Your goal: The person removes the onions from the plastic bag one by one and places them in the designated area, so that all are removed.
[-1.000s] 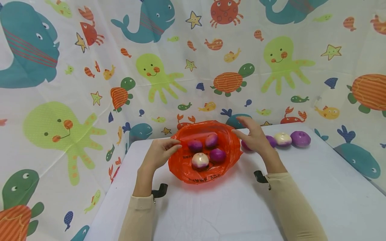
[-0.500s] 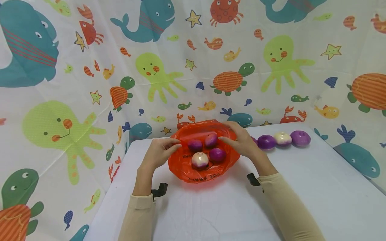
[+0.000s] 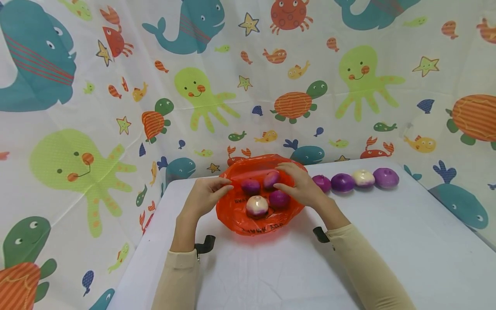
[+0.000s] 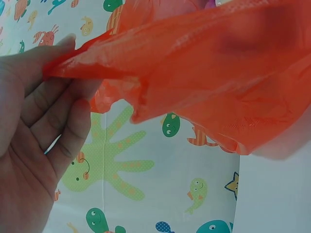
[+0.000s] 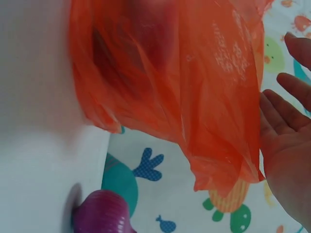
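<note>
Bag of thin red plastic (image 3: 234, 218) sits wide open on the white table (image 3: 248, 275), holding three round purple onions (image 3: 251, 187) and one round white-and-purple onion (image 3: 257, 206). The left hand (image 3: 203, 198) pinches its left rim. The right hand (image 3: 306, 188), fingers extended and thumb apart, grips nothing over the bag's right side. Farther right, three more purple onions (image 3: 342, 183) and a whitish onion (image 3: 363, 178) form a row near the table's far edge.

**Red bag (image 4: 194, 73) running out of frame**

Left wrist view: the bag is veiling an indistinct dark patch (image 4: 257, 31); the left edge is cropping the left hand (image 4: 31, 141). Right wrist view: frame edges are cutting off the right hand (image 5: 291, 145) and a purple onion (image 5: 103, 213). Head view: creases are leaving the lettering (image 3: 253, 230) illegible.
</note>
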Demonstrator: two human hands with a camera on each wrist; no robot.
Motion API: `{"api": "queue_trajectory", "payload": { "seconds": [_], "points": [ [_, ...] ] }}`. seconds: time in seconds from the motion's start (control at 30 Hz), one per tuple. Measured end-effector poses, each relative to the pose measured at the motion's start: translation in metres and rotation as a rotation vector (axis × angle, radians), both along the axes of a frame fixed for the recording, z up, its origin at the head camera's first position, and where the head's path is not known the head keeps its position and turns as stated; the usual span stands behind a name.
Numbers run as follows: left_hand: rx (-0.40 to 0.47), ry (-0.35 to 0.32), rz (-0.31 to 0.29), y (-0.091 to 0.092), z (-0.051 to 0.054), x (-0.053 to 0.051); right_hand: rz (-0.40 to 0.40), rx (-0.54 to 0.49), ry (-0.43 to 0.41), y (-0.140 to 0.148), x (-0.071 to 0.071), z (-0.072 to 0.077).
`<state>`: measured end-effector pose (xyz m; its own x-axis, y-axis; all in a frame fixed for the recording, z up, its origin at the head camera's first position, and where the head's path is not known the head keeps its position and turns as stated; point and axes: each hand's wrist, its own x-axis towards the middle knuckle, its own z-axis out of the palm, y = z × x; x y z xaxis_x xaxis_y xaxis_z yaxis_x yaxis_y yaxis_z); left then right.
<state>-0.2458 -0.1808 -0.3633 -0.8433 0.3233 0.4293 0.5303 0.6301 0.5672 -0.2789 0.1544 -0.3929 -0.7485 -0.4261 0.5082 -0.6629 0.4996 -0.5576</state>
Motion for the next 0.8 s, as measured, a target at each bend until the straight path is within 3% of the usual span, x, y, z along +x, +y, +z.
{"api": "queue_trajectory", "payload": {
  "seconds": [0.3,0.8],
  "points": [
    [-0.004,0.004,0.003,0.0,0.001,0.0,-0.046,0.196,-0.165,-0.005,0.002,-0.006],
    [-0.003,-0.011,0.012,0.0,0.0,0.0,-0.047,0.317,-0.245,-0.006,-0.001,-0.014]
  ]
}}
